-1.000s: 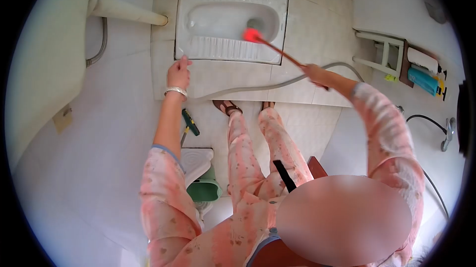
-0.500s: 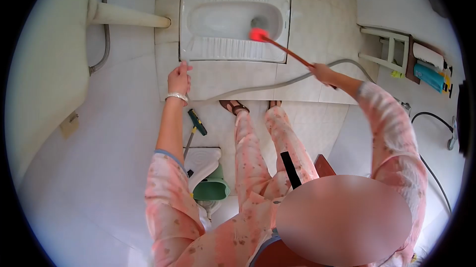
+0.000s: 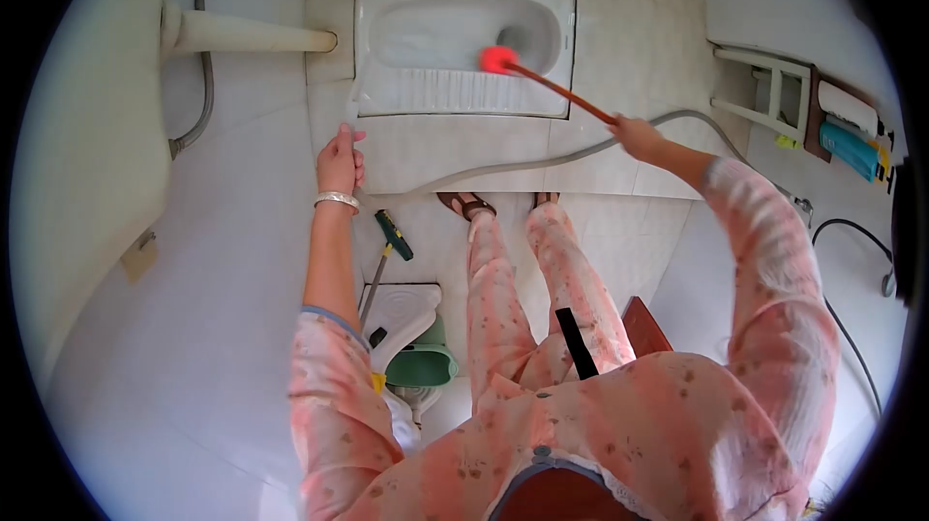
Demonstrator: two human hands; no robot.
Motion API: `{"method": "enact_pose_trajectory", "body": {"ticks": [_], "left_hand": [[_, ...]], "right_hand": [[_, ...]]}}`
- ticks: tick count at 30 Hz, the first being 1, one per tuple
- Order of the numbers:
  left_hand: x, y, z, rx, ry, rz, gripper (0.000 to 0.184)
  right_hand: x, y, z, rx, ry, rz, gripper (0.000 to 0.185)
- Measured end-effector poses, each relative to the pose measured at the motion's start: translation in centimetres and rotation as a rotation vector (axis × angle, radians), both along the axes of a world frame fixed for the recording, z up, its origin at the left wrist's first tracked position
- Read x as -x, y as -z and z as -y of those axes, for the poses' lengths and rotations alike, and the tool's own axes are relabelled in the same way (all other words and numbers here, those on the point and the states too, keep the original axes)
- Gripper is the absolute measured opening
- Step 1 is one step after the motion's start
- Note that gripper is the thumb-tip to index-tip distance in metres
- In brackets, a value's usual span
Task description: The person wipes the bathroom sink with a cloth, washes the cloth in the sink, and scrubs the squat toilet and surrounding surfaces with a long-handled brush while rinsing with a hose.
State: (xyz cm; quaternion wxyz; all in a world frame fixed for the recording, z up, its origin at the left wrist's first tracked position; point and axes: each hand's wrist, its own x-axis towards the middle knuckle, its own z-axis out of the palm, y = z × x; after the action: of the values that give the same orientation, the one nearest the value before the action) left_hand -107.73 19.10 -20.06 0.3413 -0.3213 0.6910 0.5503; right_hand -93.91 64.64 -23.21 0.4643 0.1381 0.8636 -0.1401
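My right hand [image 3: 639, 138] is closed around the handle of a toilet brush [image 3: 561, 92]. The brush's red head is over the front part of the white squat toilet [image 3: 464, 95], left of the drain hole. At the left front corner of the toilet, my left hand [image 3: 340, 161] is closed on a grey hose [image 3: 513, 167]. The hose curves across the tiles from the right wall and passes behind my left wrist; its end is mostly hidden by the fingers. A faint clear streak, seemingly water, runs from that hand toward the toilet.
A thick white pipe [image 3: 256, 35] enters the floor at left. Below my left arm are a green-headed floor tool [image 3: 393, 235] and a green bucket [image 3: 422, 365]. A rack with bottles [image 3: 852, 146] is on the right wall. The raised tiled step [image 3: 464, 139] edges my sandals.
The brush head has shifted slightly left and up, away from the drain hole. My left hand has moved a little left and turned. The whole view has shifted slightly.
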Motion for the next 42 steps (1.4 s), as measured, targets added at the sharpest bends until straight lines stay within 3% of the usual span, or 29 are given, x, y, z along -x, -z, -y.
{"method": "enact_pose_trajectory", "body": {"ticks": [3, 7, 9, 12, 14, 17, 20, 22, 24, 27, 30, 35, 37, 42], "left_hand": [[-0.2, 0.1, 0.2, -0.011, 0.005, -0.013, 0.042], [-0.7, 0.4, -0.3, -0.012, 0.003, -0.018, 0.043], [-0.5, 0.1, -0.9, 0.002, 0.017, -0.009, 0.043], [-0.7, -0.3, -1.4, 0.007, 0.031, 0.001, 0.042], [-0.1, 0.0, -2.0, 0.002, 0.025, -0.022, 0.042], [-0.5, 0.4, -2.3, -0.024, 0.030, -0.062, 0.042], [-0.7, 0.7, -2.8, 0.009, 0.062, -0.049, 0.042], [-0.5, 0.5, -3.0, 0.030, 0.033, -0.022, 0.042], [-0.5, 0.5, -3.4, 0.023, 0.053, -0.033, 0.041], [-0.4, 0.9, -4.0, 0.006, 0.041, -0.063, 0.041], [-0.6, 1.2, -4.0, 0.015, 0.043, -0.074, 0.041], [-1.0, 1.2, -4.4, 0.042, 0.061, -0.041, 0.040], [-1.1, 1.4, -4.6, 0.043, 0.051, -0.026, 0.040], [-1.1, 1.4, -4.8, 0.003, 0.044, -0.072, 0.040]], "right_hand": [[0.1, -1.3, 0.6, -0.092, -0.085, 0.010, 0.030], [5.3, 5.1, 9.6, 0.128, -0.202, -0.202, 0.030], [7.8, 5.1, 13.5, 0.136, -0.113, -0.195, 0.030], [2.7, 4.3, 8.8, 0.175, -0.064, -0.213, 0.033], [-1.2, 1.4, 5.0, 0.116, 0.079, -0.077, 0.035], [-4.9, 2.6, 4.3, 0.117, 0.139, -0.121, 0.036], [0.3, 8.2, 10.8, 0.183, 0.093, -0.205, 0.037], [6.3, 7.8, 15.1, 0.107, 0.070, -0.123, 0.038], [6.4, 8.2, 11.0, 0.003, -0.014, -0.176, 0.038], [3.4, 6.4, 0.3, -0.146, 0.128, -0.380, 0.038], [2.7, 2.9, -6.1, -0.398, 0.016, -0.262, 0.040], [6.3, 11.0, 3.9, -0.130, 0.032, -0.419, 0.040], [9.1, 8.5, 9.0, -0.024, 0.076, -0.391, 0.040], [5.0, 5.1, -1.8, -0.200, 0.057, -0.423, 0.043]]}}
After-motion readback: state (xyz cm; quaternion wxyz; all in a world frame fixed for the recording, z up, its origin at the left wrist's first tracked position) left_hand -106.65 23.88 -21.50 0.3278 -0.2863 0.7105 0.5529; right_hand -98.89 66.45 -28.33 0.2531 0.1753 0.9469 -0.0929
